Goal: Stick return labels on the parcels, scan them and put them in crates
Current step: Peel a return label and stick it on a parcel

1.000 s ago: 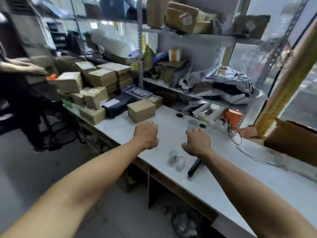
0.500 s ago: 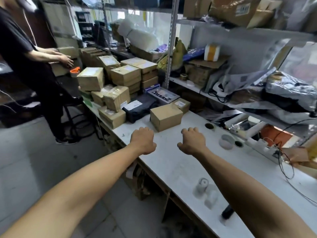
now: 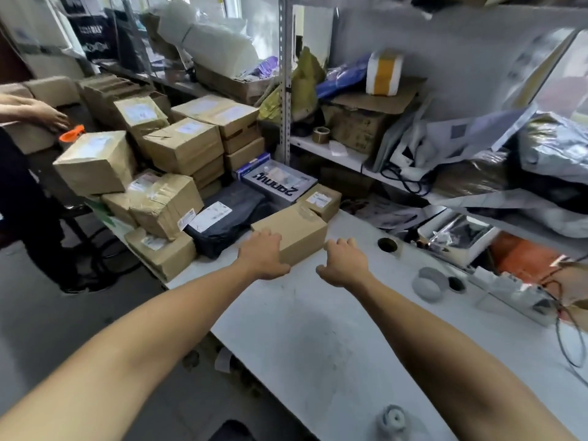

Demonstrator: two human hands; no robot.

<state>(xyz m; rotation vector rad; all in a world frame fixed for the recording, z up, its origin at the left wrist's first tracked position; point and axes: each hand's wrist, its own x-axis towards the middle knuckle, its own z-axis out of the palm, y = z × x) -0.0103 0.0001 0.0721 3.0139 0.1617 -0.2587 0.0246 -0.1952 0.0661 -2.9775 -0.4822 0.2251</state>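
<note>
A plain brown cardboard box [image 3: 297, 229] lies on the white table [image 3: 318, 338], in front of a stack of labelled parcels [image 3: 178, 148]. My left hand [image 3: 263, 254] is on the box's near left corner, fingers bent over its top edge and thumb along its front face. My right hand [image 3: 345, 261] hovers just off the box's near right corner, fingers loosely curled and holding nothing. A black mailer bag [image 3: 226, 224] with a white label lies left of the box. A smaller labelled box [image 3: 320, 200] sits behind it.
Another person's hand [image 3: 41, 114] reaches over boxes at the far left. Metal shelving [image 3: 284, 90] with bags and cartons runs behind the table. A grey tape roll [image 3: 428, 284], a power strip [image 3: 509, 291] with cables and a small white roll [image 3: 393, 418] lie on the table.
Both arms have stretched forward and left toward the parcel pile. My left hand has landed on the plain box, and my right hand has come up beside it.
</note>
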